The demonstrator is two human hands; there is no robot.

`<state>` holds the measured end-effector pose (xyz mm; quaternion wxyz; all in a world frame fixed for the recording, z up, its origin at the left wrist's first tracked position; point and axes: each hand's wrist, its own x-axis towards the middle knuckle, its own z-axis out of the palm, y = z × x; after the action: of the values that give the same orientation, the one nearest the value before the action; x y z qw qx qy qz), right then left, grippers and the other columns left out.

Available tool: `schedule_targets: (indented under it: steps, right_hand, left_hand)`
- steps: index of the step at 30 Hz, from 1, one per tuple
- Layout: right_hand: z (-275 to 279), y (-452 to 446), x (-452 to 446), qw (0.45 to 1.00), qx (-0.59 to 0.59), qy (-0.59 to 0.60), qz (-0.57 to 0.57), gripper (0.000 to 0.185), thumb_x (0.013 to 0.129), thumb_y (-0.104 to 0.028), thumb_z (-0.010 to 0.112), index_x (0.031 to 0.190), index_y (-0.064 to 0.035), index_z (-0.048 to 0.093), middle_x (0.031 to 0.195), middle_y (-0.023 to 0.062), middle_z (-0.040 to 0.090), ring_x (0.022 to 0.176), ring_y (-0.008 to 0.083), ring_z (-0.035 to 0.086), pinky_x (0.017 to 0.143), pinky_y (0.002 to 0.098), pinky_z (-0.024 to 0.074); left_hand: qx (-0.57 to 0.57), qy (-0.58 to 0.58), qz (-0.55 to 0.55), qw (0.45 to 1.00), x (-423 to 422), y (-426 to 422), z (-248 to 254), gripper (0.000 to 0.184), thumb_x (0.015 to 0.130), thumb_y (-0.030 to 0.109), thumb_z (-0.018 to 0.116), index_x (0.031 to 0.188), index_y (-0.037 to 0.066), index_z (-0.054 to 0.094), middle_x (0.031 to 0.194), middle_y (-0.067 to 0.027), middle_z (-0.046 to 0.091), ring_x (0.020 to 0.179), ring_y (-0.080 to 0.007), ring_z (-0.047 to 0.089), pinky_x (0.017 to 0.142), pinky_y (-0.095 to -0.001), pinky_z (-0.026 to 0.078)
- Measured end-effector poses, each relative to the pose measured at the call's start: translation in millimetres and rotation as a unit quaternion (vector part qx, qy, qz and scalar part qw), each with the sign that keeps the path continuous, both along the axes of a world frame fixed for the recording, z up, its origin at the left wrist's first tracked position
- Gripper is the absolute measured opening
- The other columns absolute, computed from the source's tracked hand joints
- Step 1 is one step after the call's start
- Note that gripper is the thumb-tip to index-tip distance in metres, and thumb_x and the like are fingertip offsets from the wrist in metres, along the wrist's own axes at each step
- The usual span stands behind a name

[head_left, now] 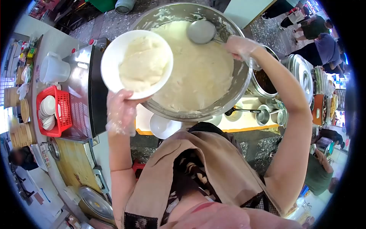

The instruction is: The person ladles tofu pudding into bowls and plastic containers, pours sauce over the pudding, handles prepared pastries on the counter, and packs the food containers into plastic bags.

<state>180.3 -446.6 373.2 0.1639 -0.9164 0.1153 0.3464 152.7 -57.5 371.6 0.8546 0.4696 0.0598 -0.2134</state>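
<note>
My left hand (121, 110), in a clear plastic glove, grips the lower edge of a white bowl (108, 61). Soft, pale cream-coloured food (145, 63) lies in the bowl, which is held over the left side of a large metal pot (244, 89). More of the same pale food (194, 76) fills much of the pot, with smears on its inner wall. At the pot's right rim, my gloved right hand (242, 47) is closed around the handle of a round, shallow metal ladle (201, 31). The ladle's head rests at the surface of the food; my fingers partly hide the handle.
Below the pot are another white bowl (165, 126) and a black-handled ladle (244, 111). To the right stands a metal pot of dark contents (264, 81), with metal lids (301, 78) beyond. A red basket (63, 108) of white dishes sits left. People (324, 49) are at far right.
</note>
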Motion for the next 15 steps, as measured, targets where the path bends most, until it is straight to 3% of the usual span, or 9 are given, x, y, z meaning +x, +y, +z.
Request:
schedule_targets:
  steps: [3, 5, 10, 13, 15]
  right_hand:
    - [-24, 0, 22, 0.993, -0.010, 0.031, 0.113, 0.025, 0.084, -0.020, 0.047, 0.076, 0.0021, 0.057, 0.054, 0.0094, 0.050, 0.044, 0.0191, 0.048, 0.040, 0.0356, 0.0394]
    - [-20, 15, 32, 0.998, 0.045, 0.019, -0.036, 0.025, 0.084, -0.021, 0.048, 0.076, 0.0011, 0.058, 0.052, 0.0080, 0.049, 0.043, 0.0186, 0.048, 0.040, 0.0346, 0.0393]
    - [-31, 37, 58, 0.998, 0.005, 0.009, 0.063, 0.027, 0.084, -0.023, 0.046, 0.077, 0.0005, 0.058, 0.052, 0.0070, 0.052, 0.044, 0.0180, 0.050, 0.041, 0.0337, 0.0385]
    - [-51, 45, 65, 0.977, 0.058, -0.065, 0.195, 0.028, 0.083, -0.024, 0.046, 0.074, -0.0003, 0.056, 0.052, 0.0076, 0.054, 0.045, 0.0173, 0.052, 0.041, 0.0329, 0.0381]
    - [-53, 64, 68, 0.994, 0.074, -0.015, 0.077, 0.029, 0.084, -0.027, 0.046, 0.073, -0.0012, 0.054, 0.051, 0.0060, 0.051, 0.043, 0.0160, 0.049, 0.040, 0.0323, 0.0376]
  left_hand:
    - [0.048, 0.001, 0.023, 0.999, -5, 20, 5, 0.067, 0.068, -0.007, 0.041, 0.133, -0.011, 0.027, 0.126, -0.0284, 0.046, 0.108, -0.0442, 0.055, 0.079, -0.0541, 0.056]
    - [0.045, 0.019, 0.037, 0.998, -9, 29, 7, 0.067, 0.068, -0.006, 0.042, 0.133, -0.012, 0.027, 0.126, -0.0295, 0.045, 0.106, -0.0446, 0.056, 0.077, -0.0535, 0.057]
    - [0.034, 0.032, 0.039, 0.998, -16, 42, 5, 0.068, 0.068, -0.004, 0.045, 0.132, -0.014, 0.026, 0.125, -0.0309, 0.045, 0.105, -0.0449, 0.056, 0.076, -0.0527, 0.058]
    - [0.031, 0.032, 0.041, 0.998, -20, 44, 4, 0.068, 0.068, -0.003, 0.045, 0.132, -0.014, 0.026, 0.124, -0.0309, 0.046, 0.105, -0.0449, 0.057, 0.077, -0.0528, 0.058]
    - [0.025, 0.033, 0.044, 0.998, -23, 42, 4, 0.068, 0.068, -0.003, 0.045, 0.133, -0.013, 0.026, 0.124, -0.0305, 0.047, 0.105, -0.0449, 0.057, 0.078, -0.0531, 0.057]
